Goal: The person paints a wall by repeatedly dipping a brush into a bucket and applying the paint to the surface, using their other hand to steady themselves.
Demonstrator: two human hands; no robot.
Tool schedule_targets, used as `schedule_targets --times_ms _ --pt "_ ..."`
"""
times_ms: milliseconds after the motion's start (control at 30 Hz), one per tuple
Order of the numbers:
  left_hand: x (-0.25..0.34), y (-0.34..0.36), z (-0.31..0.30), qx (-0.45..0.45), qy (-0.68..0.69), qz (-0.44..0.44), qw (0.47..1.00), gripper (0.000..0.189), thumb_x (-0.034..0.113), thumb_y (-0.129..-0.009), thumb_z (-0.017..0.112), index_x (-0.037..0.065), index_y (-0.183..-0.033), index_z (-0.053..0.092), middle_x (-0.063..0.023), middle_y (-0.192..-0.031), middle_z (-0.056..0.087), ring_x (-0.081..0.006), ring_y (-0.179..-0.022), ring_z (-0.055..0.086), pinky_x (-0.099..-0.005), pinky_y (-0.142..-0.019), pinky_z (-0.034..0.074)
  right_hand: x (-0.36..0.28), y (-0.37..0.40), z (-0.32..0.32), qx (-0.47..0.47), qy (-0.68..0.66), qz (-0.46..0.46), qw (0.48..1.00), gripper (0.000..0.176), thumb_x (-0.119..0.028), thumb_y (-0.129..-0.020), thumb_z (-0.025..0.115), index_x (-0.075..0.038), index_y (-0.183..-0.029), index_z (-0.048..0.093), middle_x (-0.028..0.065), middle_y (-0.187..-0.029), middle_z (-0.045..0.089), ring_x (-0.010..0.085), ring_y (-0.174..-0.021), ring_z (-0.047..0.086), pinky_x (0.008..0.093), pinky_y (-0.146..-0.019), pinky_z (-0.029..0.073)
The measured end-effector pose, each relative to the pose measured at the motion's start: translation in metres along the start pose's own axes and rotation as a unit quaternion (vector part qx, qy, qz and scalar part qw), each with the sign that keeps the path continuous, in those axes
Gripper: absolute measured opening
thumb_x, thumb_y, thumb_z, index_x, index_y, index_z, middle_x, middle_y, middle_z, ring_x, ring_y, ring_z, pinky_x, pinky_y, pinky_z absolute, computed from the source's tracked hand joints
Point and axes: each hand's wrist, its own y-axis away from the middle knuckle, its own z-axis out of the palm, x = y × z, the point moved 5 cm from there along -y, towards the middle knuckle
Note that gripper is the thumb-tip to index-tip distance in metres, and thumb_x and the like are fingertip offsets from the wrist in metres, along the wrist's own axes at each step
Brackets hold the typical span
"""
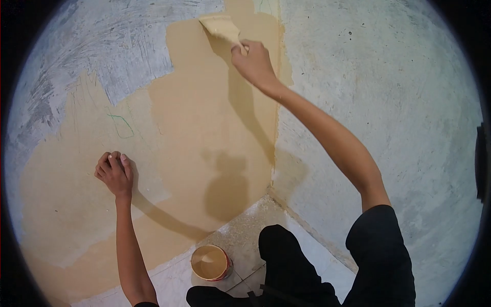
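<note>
My right hand (254, 61) has its fingers wrapped tight around the handle of a wide flat brush (221, 26), whose tan-coated bristles lie against the wall (204, 128) high up, just left of the corner. The handle is mostly hidden in my grip. My left hand (114, 173) is curled into a loose fist, knuckles on the painted wall. Above it is a green scribble (121, 126) I can't read as writing. The open paint can (210, 262) on the floor shows only a red band, its side hidden.
</note>
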Motion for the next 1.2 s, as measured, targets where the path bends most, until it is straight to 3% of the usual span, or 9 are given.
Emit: schedule_targets --times_ms 33,267,467,533,667,733,833,1067,1200 --pt "0.0 0.0 -0.001 0.007 0.005 0.002 1.0 0.021 0.03 -0.093 0.056 0.011 -0.101 0.061 -0.0078 -0.114 0.054 -0.0277 -0.109 0.047 -0.043 -0.094 0.032 0.003 0.011 0.006 -0.007 0.017 0.008 1.0 0.036 -0.026 -0.086 0.056 0.01 -0.078 0.058 0.0314 -0.073 0.058 0.0482 -0.078 0.061 0.0479 -0.069 0.047" --pt "-0.001 0.001 0.0 -0.007 0.003 -0.003 1.0 0.018 0.029 -0.093 0.057 0.012 -0.099 0.061 -0.0078 -0.114 0.054 -0.0275 -0.109 0.047 -0.043 -0.094 0.032 0.017 0.045 -0.007 -0.073 0.013 0.064 0.995 0.037 -0.026 -0.087 0.056 0.01 -0.075 0.055 0.0342 -0.072 0.054 0.0487 -0.069 0.057 0.0491 -0.066 0.045" --pt "0.0 -0.001 -0.002 -0.006 -0.004 -0.003 1.0 0.018 0.029 -0.093 0.057 0.013 -0.097 0.062 -0.0076 -0.114 0.055 -0.0274 -0.108 0.048 -0.0429 -0.094 0.033 -0.015 -0.015 -0.002 0.003 -0.041 0.005 0.999 0.036 -0.026 -0.087 0.056 0.008 -0.075 0.057 0.032 -0.072 0.058 0.0475 -0.071 0.059 0.0488 -0.067 0.046" --pt "0.001 -0.001 -0.002 0.003 -0.005 0.002 1.0 0.017 0.029 -0.093 0.057 0.013 -0.097 0.062 -0.0075 -0.113 0.054 -0.0268 -0.107 0.048 -0.0426 -0.093 0.033 -0.002 -0.006 0.01 0.029 0.024 -0.036 0.999 0.033 -0.026 -0.091 0.054 0.005 -0.086 0.061 0.0248 -0.07 0.058 0.0283 -0.063 0.058 0.0411 -0.064 0.045" --pt "0.001 -0.003 -0.004 -0.009 0.0 -0.005 1.0 0.017 0.029 -0.093 0.057 0.012 -0.097 0.062 -0.0074 -0.112 0.054 -0.0264 -0.106 0.049 -0.0419 -0.092 0.033 0.023 0.068 0.014 -0.052 0.011 0.021 0.998 0.033 -0.026 -0.092 0.054 0.005 -0.081 0.058 0.0263 -0.067 0.052 0.0298 -0.058 0.054 0.0409 -0.06 0.043" --pt "0.002 -0.004 -0.004 -0.005 0.005 -0.002 1.0 0.018 0.029 -0.093 0.057 0.012 -0.096 0.061 -0.0072 -0.111 0.054 -0.0262 -0.105 0.049 -0.0413 -0.091 0.033 0.029 0.101 0.005 -0.124 0.025 0.1 0.987 0.031 -0.022 -0.089 0.055 0.008 -0.085 0.06 0.0321 -0.081 0.06 0.0481 -0.081 0.061 0.0483 -0.07 0.047" --pt "0.002 -0.004 -0.005 0.0 0.005 -0.001 1.0 0.018 0.029 -0.093 0.056 0.012 -0.096 0.061 -0.0072 -0.111 0.054 -0.0266 -0.105 0.049 -0.0412 -0.091 0.033 0.032 0.113 -0.011 -0.128 0.014 0.149 0.98 0.033 -0.023 -0.089 0.056 0.009 -0.081 0.058 0.032 -0.078 0.058 0.0472 -0.074 0.058 0.0464 -0.067 0.045" --pt "0.003 -0.004 -0.003 0.005 -0.006 0.009 1.0 0.018 0.03 -0.093 0.057 0.012 -0.096 0.062 -0.0073 -0.111 0.054 -0.0268 -0.105 0.048 -0.042 -0.092 0.032 0.0 0.024 -0.014 0.017 -0.021 -0.001 1.0 0.035 -0.024 -0.09 0.056 0.01 -0.079 0.055 0.0304 -0.07 0.054 0.0397 -0.06 0.049 0.0444 -0.066 0.045" --pt "0.003 -0.004 -0.004 0.001 -0.003 0.005 1.0 0.018 0.03 -0.093 0.057 0.013 -0.096 0.061 -0.0072 -0.11 0.054 -0.0266 -0.105 0.048 -0.0422 -0.091 0.033 -0.015 0.01 -0.004 0.026 -0.057 0.005 0.998 0.036 -0.024 -0.09 0.055 0.01 -0.08 0.055 0.0295 -0.069 0.055 0.0372 -0.061 0.053 0.0441 -0.067 0.045"
